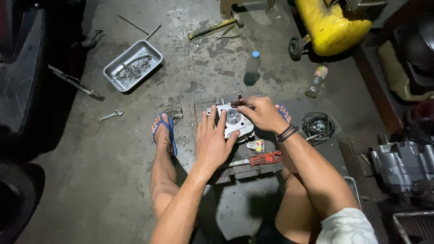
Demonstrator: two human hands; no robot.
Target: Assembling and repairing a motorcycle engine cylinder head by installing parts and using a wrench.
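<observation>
Your view is dim overall, with the brightest light on the concrete floor (199, 54) just beyond the cylinder head (235, 121). Left of it, the picture falls into near-black shadow. Your arms cast a soft shadow below it. The yellow tank (332, 25) up right shows glare, and the edges bend outward.

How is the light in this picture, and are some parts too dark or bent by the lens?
Head view: the light falls mostly on the middle, so the left hand, the right hand and the grey metal engine part show clearly; the left edge and right corners sink into deep shadow; the yellow tank has slight glare; the wide lens bends the edges.
</observation>
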